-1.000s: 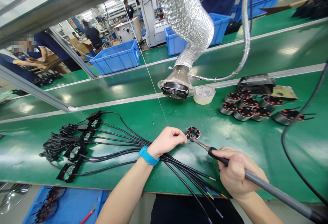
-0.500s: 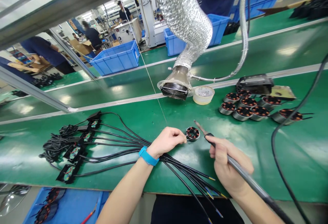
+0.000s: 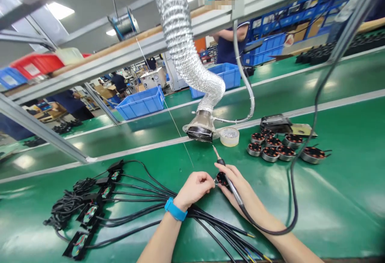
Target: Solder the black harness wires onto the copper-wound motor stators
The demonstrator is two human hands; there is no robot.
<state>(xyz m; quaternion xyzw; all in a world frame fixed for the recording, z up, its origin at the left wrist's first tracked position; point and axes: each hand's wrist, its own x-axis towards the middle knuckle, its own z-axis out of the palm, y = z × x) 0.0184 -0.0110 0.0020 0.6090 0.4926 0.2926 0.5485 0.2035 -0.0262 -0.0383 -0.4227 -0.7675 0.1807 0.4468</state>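
Observation:
My right hand is closed on a soldering iron, its tip pointing up and away toward the fume hood. The fingers of that hand also reach along the right side of a small motor stator with dark windings, partly hidden by the iron. My left hand, a blue band on its wrist, pinches at the stator's left edge; what lies between the fingertips is too small to make out. Under the left wrist runs a bundle of black cables, joined to open black housings with circuit boards on the left.
Several stators stand at the right. A fume hood on a silver duct hangs ahead, beside a round tub. Thin solder wire slants down to the bench. The iron's cord loops over my right forearm. Other people work beyond.
My right hand has moved left, bringing the iron over the stator and its fingers to the stator's side. The left hand keeps its pinch. The head view has tilted up.

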